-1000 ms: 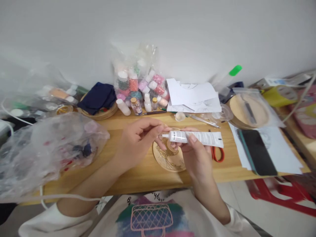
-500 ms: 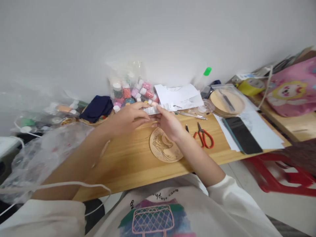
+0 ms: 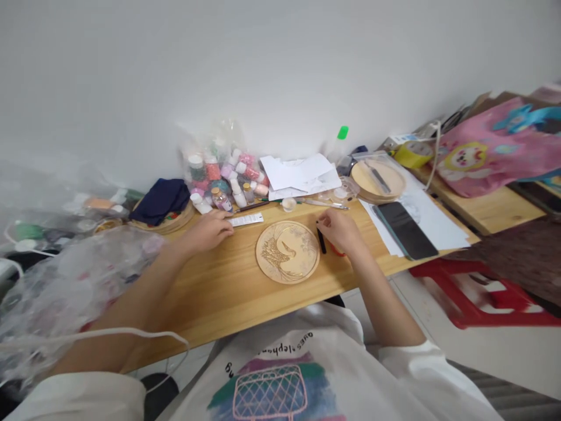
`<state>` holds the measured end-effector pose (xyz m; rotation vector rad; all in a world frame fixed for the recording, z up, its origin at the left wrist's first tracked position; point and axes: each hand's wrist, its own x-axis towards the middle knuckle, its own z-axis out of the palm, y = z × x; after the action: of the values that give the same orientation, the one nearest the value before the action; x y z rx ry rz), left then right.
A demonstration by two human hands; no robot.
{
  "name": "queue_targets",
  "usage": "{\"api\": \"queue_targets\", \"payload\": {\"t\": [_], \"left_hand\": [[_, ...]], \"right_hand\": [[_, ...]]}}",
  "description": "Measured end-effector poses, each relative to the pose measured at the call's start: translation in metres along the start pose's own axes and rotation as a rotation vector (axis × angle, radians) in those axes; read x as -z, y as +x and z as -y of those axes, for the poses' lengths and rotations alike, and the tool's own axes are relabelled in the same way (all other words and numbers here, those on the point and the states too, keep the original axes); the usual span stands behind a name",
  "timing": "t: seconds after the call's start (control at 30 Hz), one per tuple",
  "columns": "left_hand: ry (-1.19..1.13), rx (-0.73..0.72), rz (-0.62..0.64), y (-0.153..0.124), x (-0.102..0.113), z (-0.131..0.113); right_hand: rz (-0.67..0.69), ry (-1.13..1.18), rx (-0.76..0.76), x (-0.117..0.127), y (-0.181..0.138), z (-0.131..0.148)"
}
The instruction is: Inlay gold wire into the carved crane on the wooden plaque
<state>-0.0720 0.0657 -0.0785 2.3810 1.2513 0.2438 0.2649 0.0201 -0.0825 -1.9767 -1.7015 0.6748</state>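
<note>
On the left, my left hand [image 3: 210, 230] has its fingers closed around the left end of a white printed strip [image 3: 247, 220] at the tabletop. Between my hands lies a round wooden plaque [image 3: 287, 251] carved with a bird and flowers. My right hand [image 3: 340, 229] is just right of it, fingers curled downward. A slim black stick [image 3: 322, 241] lies close to those fingertips. Beneath that hand shows a piece of the pliers' red handle [image 3: 336, 251]; the rest is covered. What the right fingers grip, if anything, is hidden.
Small bottles and jars [image 3: 222, 200] crowd the back, beside white papers [image 3: 302, 175]. A round wooden hoop [image 3: 368, 193] and a phone [image 3: 407, 230] are at right. Navy cloth [image 3: 162, 200] and clear plastic bags [image 3: 56, 292] fill the left. A white cable [image 3: 131, 331] crosses my left forearm.
My hands have parted: the right has left the white strip and moved right, over the pliers. The left has lowered the strip to the table. The view has shifted; the plaque is now uncovered.
</note>
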Motion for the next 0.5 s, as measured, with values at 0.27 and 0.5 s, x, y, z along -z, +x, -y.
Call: {"api": "queue_targets", "payload": {"t": [0.27, 0.5], "left_hand": [[-0.61, 0.13, -0.106, -0.023, 0.004, -0.057], [-1.249, 0.278, 0.003, -0.024, -0.026, -0.08]], "right_hand": [[0.098, -0.199, 0.156, -0.006, -0.001, -0.002], [0.076, -0.006, 0.26, 0.004, 0.0, -0.02]]}}
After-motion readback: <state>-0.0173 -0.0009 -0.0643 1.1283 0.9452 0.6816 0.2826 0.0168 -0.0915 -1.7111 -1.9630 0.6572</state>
